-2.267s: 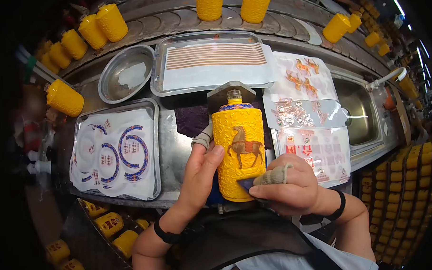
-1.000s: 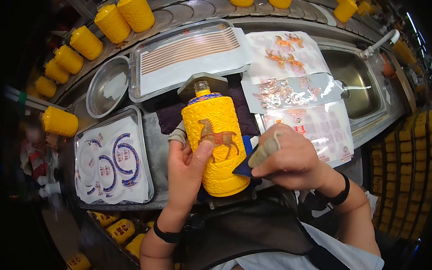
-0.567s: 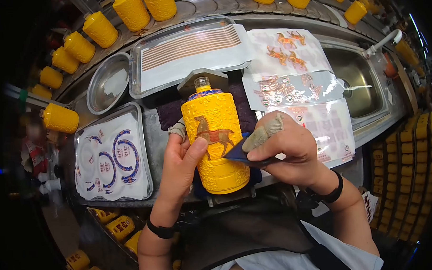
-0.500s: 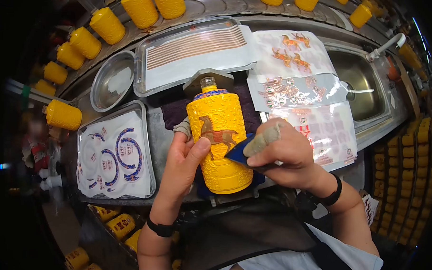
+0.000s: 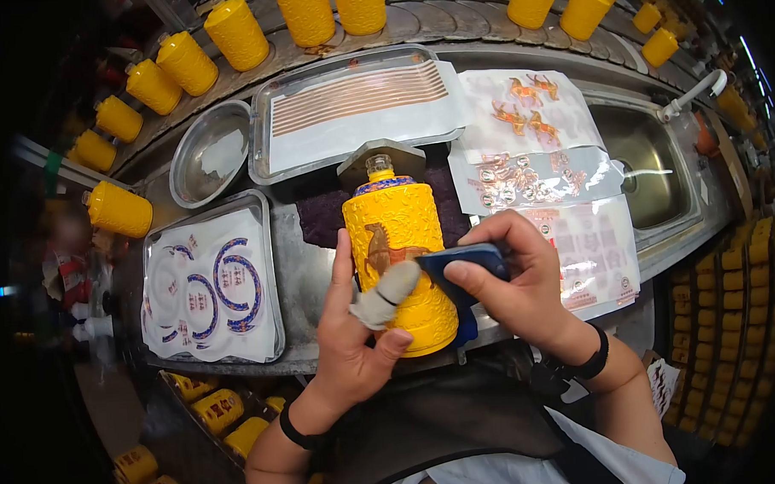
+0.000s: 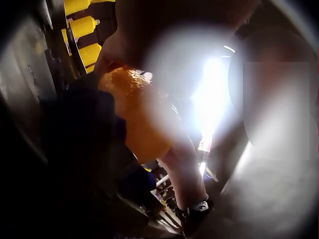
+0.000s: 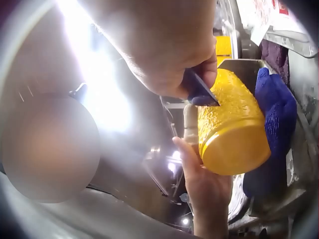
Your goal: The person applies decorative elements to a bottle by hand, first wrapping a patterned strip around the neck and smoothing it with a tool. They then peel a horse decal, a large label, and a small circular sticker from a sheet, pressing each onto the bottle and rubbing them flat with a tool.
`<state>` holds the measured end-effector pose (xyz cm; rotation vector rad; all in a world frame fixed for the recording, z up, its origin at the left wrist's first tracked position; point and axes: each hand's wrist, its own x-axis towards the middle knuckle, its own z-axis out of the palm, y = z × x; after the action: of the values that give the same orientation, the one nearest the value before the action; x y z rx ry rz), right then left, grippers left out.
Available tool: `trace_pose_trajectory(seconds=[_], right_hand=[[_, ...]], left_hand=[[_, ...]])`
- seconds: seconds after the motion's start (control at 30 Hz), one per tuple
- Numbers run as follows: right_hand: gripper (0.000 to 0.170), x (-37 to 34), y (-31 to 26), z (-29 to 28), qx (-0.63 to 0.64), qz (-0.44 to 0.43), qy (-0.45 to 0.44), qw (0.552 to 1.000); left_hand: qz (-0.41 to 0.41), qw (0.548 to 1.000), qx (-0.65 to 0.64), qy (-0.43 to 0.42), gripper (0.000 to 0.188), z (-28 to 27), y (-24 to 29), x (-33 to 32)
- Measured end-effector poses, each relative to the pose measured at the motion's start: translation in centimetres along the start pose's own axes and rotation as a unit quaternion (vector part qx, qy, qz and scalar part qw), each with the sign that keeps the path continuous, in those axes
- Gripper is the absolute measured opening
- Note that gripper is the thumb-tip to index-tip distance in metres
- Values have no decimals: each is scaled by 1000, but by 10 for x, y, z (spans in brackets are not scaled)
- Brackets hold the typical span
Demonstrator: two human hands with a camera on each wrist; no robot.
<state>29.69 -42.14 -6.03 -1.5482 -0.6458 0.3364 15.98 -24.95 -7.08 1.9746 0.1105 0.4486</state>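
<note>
The left hand (image 5: 353, 354) rests with a loose grip against the yellow bottle (image 5: 433, 321) over the tabletop (image 5: 308, 283); neck band (image 5: 384, 186) and horse decal (image 5: 379, 246) are on, smoothing seemingly unfinished; the right hand (image 5: 525, 284) pinches a blue scraper (image 5: 465, 258).

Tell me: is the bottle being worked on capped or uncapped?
Uncapped: in the head view, the bottle shows a clear glass neck with no cap over it.

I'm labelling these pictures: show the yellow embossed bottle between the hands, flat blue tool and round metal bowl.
Yellow embossed bottle (image 5: 404, 216), head view: upper body.
Flat blue tool (image 5: 475, 255), head view: broad face.
Round metal bowl (image 5: 189, 155), head view: inner wall.
</note>
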Motion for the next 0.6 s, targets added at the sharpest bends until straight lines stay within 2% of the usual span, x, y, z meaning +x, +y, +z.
trace_pose_trajectory(seconds=[0.03,0.1,0.13,0.23,0.27,0.4,0.43,0.5,0.57,0.6], right_hand=[[21,1,2,0,-6,41,25,999],[23,11,7,-2,-19,115,74,990],[23,15,10,-7,-15,123,88,988],[20,3,-7,3,18,7,27,999],[19,2,-7,7,-21,-48,8,999],[19,17,8,-5,-49,69,99,992],[18,16,6,-10,22,89,124,988],[17,9,-1,-16,87,100,115,985],[19,0,2,-15,99,114,106,983],[20,-2,4,-12,109,119,95,982]], left_hand=[[21,999,42,-28,58,-1,5,3],[10,999,52,10,57,-2,-1,10],[9,999,46,16,57,-6,-7,14],[8,999,18,27,53,-10,-12,29],[-7,999,-16,36,53,-8,-14,32],[1,999,-10,38,52,-16,-28,22],[-22,999,-9,28,55,-21,-26,17],[-70,996,-48,13,63,-24,-23,8],[-118,984,-130,9,72,-20,-23,2],[-122,982,-145,2,84,-12,-20,4]])
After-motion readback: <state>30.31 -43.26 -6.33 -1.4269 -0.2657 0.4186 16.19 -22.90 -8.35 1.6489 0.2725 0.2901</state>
